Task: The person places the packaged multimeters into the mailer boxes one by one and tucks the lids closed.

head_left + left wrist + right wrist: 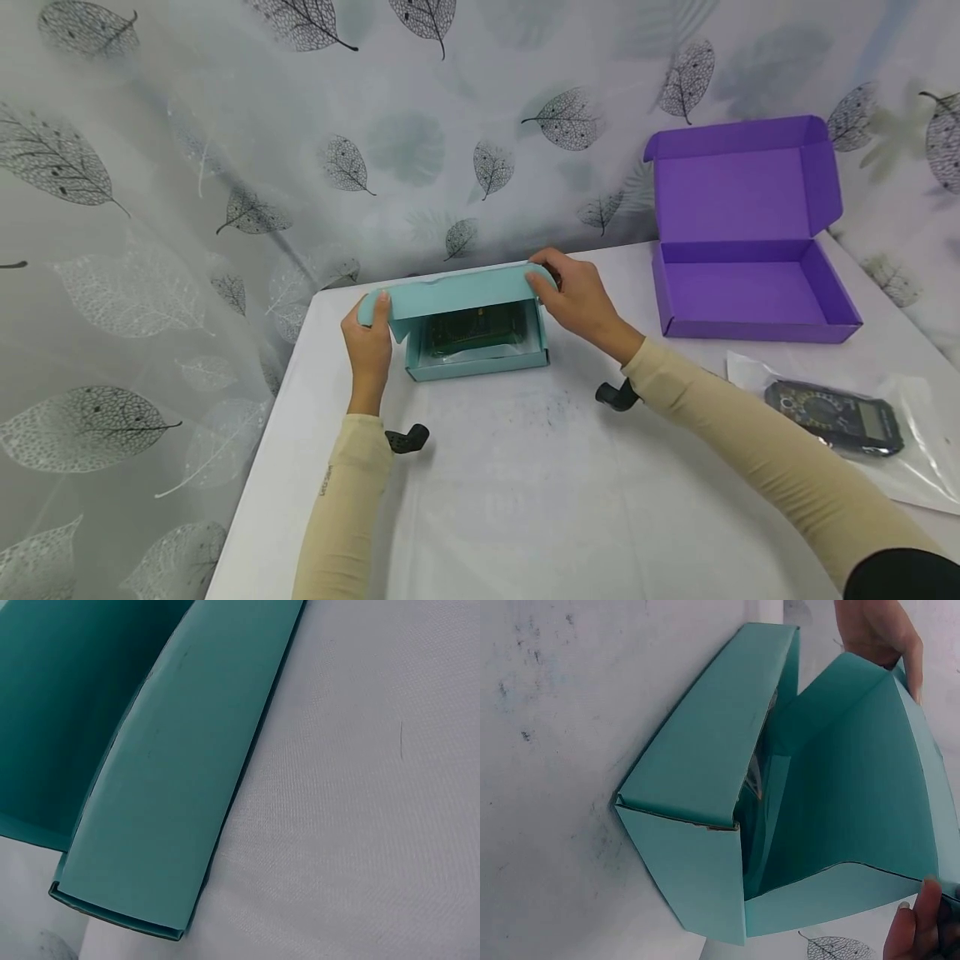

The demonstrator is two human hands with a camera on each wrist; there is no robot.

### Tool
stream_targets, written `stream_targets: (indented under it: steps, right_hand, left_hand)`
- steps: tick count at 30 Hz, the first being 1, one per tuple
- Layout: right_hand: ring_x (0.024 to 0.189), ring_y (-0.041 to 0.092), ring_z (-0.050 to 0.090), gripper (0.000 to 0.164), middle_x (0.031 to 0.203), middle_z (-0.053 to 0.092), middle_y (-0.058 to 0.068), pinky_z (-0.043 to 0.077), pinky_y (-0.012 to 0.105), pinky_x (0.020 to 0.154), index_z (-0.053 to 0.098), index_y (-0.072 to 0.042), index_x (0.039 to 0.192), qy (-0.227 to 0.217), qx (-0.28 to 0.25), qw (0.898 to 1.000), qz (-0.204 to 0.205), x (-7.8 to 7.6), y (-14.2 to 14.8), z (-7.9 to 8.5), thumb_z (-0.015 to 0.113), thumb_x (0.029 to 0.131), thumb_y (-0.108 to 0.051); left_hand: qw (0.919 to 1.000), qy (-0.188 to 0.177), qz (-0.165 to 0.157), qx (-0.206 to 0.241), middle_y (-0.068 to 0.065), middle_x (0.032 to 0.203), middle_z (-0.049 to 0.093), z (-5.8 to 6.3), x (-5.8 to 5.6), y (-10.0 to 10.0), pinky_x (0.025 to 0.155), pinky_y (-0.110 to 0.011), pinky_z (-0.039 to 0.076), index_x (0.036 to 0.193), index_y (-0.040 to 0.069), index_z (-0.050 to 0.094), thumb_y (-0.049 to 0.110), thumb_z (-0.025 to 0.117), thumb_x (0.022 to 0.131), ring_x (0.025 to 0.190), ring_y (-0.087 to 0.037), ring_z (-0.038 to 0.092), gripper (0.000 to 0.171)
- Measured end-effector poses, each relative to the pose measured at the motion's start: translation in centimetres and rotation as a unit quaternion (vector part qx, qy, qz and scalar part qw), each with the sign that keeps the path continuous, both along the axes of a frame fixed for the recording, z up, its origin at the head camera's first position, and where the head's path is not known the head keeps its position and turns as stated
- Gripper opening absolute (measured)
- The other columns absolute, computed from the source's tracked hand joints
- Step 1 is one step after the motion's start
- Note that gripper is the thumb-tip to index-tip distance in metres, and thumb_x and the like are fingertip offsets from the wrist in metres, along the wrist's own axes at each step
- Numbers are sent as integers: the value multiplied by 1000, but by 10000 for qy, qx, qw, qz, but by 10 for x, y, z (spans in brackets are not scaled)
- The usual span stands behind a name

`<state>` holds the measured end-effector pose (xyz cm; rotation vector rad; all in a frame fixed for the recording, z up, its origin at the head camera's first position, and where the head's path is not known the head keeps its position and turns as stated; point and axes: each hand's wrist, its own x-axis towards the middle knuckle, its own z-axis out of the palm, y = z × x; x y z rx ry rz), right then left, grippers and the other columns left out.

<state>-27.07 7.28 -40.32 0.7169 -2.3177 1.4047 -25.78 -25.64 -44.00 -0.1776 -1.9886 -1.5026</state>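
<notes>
Centrally, we find the teal box (477,369) resting on the white table (525,508), near its far edge, with its lid (465,292) raised partway above the tray. Inside the tray we observe a dark device (480,329) with clear plastic about it; its details are too shaded for us to read. The left hand (367,354) pinches the left end of the lid, thumb on the near face, its other fingers largely hidden from us. The right hand (585,300) grips the opposite end, its fingers curled at the corner. In the left wrist view we see the box's front wall close up, but neither hand; in the right wrist view both hands appear at opposite ends of the lid. To the right of the box, well apart from it, we note a purple box (750,292) with its lid upright and, nearer the viewer, a black multimeter (832,417) in a clear plastic bag (926,417). Behind the table we see a leaf-patterned curtain (420,217). Each forearm wears a beige sleeve (341,500).
</notes>
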Motion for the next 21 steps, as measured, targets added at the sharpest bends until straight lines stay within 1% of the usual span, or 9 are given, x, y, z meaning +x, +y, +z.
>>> stream_targets:
  steps: [3, 5, 10, 13, 15, 17, 19, 21]
  right_hand:
    - [66, 18, 64, 18, 83, 68, 7, 51, 39, 60, 67, -1, 118, -63, -52, 9999, 62, 1, 0, -1, 63, 106, -13]
    - [65, 17, 63, 18, 82, 68, 6, 51, 39, 60, 67, -1, 118, -56, -61, 9999, 92, 1, 0, -2, 62, 106, -13]
    - [65, 17, 63, 17, 80, 67, 6, 52, 39, 61, 66, -1, 118, -67, -67, 9999, 132, 2, 1, -2, 61, 106, -13]
    - [64, 17, 62, 15, 78, 66, 6, 52, 39, 62, 66, -1, 116, -112, -74, 9998, 152, 2, 1, -3, 61, 106, -12]
    - [64, 17, 61, 13, 78, 66, 6, 51, 39, 61, 66, -2, 114, -154, -86, 9997, 169, 3, 1, -3, 61, 106, -11]
    - [64, 17, 62, 11, 79, 66, 6, 51, 39, 61, 67, -2, 112, -203, -102, 9996, 192, 3, 1, -4, 62, 105, -10]
    - [65, 17, 63, 11, 82, 67, 6, 51, 39, 61, 67, -3, 112, -246, -108, 9994, 208, 4, 1, -4, 62, 105, -10]
    - [66, 17, 63, 11, 84, 68, 6, 51, 39, 62, 67, -3, 112, -289, -101, 9993, 219, 4, 2, -4, 62, 105, -10]
  left_hand:
    - [10000, -17, 3, 18, -2, 61, 33, -2, 1, 0, 57, -30, 28, 75, 4, 53, 28, 63, 107, 58, -14, 27, 40]
    - [10000, -12, 1, 43, -2, 62, 34, -2, 1, 0, 58, -30, 28, 75, 4, 52, 28, 63, 106, 58, -14, 28, 41]
    - [10000, -28, -20, 78, -2, 62, 32, -3, 2, 0, 58, -31, 27, 73, 8, 48, 30, 63, 106, 59, -14, 26, 43]
    - [10000, -43, -11, 38, -3, 63, 33, -4, 2, 0, 58, -30, 28, 75, 8, 52, 30, 63, 106, 59, -15, 28, 40]
    - [10000, -68, 21, 7, -3, 65, 41, -5, 3, -1, 60, -29, 32, 81, 6, 61, 30, 64, 106, 62, -15, 33, 35]
    - [9999, -100, 53, 0, -3, 70, 52, -6, 4, -1, 65, -28, 38, 90, 3, 68, 28, 64, 105, 67, -16, 41, 30]
    - [9998, -150, 103, -2, -4, 80, 62, -6, 5, -2, 73, -28, 44, 100, 0, 72, 26, 65, 105, 75, -16, 49, 27]
    - [9996, -210, 170, -17, -7, 89, 68, -7, 7, -2, 80, -28, 47, 105, -3, 73, 23, 65, 105, 82, -16, 55, 27]
